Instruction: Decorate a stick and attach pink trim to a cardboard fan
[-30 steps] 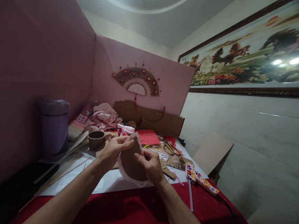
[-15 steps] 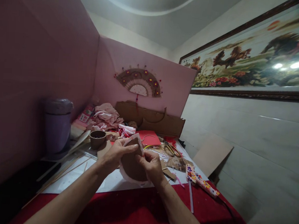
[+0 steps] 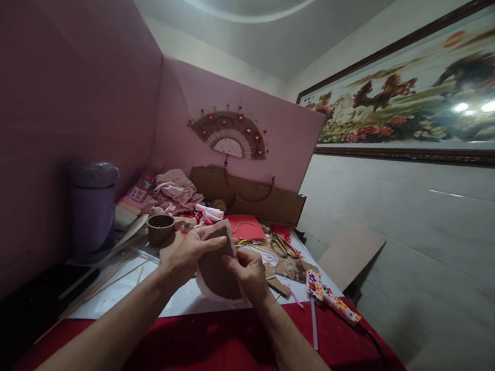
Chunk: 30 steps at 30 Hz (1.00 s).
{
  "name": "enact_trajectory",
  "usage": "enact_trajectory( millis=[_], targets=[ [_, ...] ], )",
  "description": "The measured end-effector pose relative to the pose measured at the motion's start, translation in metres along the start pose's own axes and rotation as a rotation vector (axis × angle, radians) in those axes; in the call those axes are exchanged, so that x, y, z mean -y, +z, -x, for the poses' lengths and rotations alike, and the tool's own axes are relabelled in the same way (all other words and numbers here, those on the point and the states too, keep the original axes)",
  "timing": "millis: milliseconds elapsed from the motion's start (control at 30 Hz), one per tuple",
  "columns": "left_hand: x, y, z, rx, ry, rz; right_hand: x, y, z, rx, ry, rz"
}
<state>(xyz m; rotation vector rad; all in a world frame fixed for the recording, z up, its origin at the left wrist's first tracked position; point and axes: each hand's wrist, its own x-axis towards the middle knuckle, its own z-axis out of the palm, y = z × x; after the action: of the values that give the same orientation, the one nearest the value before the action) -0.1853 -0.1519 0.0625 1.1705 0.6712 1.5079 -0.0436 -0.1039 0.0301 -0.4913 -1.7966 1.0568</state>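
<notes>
Head view: I am holding the cardboard piece (image 3: 217, 274) tilted above the bench (image 3: 226, 349) near edge. My left hand (image 3: 190, 254) and right hand (image 3: 249, 274) fingers are both gripping its white trim (image 3: 224, 225), apparently pressing it down.

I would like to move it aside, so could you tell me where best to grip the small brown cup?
Take the cup around its wall, under the rim, coming from above and the right: it stands upright with its mouth open, and sticks crowd its left. The left hand, holding the cardboard piece, is nearest.
</notes>
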Motion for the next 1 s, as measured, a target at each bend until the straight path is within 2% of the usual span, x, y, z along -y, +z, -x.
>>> enact_trajectory(
  millis=[1000],
  targets=[
    [0.0008, -0.0003, -0.0015, -0.04, -0.024, -0.009, 0.0034, 0.0056, 0.0015, -0.002, 0.058, -0.091]
  ],
)
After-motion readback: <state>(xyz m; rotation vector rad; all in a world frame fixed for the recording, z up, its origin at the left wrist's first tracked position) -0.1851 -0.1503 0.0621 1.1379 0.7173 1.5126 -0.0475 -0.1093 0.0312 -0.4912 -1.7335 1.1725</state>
